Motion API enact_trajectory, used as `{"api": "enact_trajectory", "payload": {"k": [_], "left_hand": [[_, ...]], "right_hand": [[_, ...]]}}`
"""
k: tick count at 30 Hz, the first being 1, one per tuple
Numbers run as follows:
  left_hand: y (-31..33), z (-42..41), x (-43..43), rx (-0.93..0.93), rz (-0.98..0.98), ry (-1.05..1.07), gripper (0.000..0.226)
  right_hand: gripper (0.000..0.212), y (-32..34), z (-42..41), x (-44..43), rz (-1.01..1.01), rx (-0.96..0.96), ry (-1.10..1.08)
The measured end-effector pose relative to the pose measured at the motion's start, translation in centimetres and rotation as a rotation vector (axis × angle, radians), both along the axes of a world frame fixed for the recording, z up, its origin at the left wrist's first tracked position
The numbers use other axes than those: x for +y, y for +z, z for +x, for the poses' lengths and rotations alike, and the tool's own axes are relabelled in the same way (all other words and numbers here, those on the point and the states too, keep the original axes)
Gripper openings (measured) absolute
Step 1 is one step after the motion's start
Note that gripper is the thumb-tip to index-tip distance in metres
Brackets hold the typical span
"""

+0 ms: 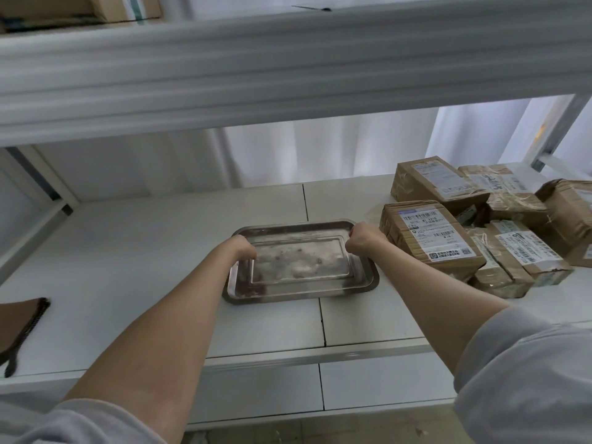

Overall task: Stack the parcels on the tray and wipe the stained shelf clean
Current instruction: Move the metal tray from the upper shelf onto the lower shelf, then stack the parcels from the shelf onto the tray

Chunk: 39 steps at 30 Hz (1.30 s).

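Tray: the steel tray (288,298) lies flat in the middle of the white shelf (144,251), right across a seam between panels. Its floor is smudged, with dark specks.
Left hand: the left hand (245,248) is on the tray's left rim, fingers curled down over the edge. It's a firm hold.
Right hand: the right hand (365,237) is clamped on the tray's far right corner, knuckles up, fingers hooked over the rim.
Parcels: the brown parcels (429,235) lie in a loose pile on the shelf right of the tray. The nearest one sits just beside the right hand, white label facing up. None is on the tray.
Cloth: a brown cloth (22,322) with a dark stitched edge lies well left of the tray, at the shelf's front.
Upper shelf: the upper shelf (256,68) hangs above the tray, and cardboard boxes (125,8) show on it up and to the left.
Sleeves: grey sleeves (528,379) are pushed back and both forearms are bare, reaching in from the tray's near side.
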<state>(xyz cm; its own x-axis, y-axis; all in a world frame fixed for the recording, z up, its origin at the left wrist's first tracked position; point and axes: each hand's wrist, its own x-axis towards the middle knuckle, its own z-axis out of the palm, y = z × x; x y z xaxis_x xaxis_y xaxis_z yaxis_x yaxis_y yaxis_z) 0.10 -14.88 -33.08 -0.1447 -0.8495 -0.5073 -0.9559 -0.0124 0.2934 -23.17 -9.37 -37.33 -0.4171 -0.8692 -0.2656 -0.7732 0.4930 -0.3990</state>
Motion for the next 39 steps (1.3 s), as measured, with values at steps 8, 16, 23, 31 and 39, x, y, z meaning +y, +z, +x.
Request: {"api": "enact_trajectory", "payload": {"k": [8,16,23,31,39], "left_hand": [[0.5,0.1,0.2,0.056,0.035,0.062,0.046],[-0.2,-0.4,0.2,0.099,0.013,0.055,0.049],[-0.6,-0.6,0.3,0.04,-0.042,0.002,0.045],[0.0,-0.9,0.6,-0.037,-0.068,-0.037,0.044],[0.2,-2.3,-0.1,-0.002,-0.214,-0.057,0.024]], "right_hand": [[0.019,-0.5,0.8,-0.8,0.05,-0.008,0.039],[0.012,-0.3,0.8,-0.3,0.081,0.008,0.051],[0.011,-0.2,0.4,0.2,0.089,-0.023,0.067],[0.004,1.1,0.3,1.0,-0.049,-0.032,0.033],[0.036,4.8,-0.6,3.0,-0.295,0.114,-0.031]]}}
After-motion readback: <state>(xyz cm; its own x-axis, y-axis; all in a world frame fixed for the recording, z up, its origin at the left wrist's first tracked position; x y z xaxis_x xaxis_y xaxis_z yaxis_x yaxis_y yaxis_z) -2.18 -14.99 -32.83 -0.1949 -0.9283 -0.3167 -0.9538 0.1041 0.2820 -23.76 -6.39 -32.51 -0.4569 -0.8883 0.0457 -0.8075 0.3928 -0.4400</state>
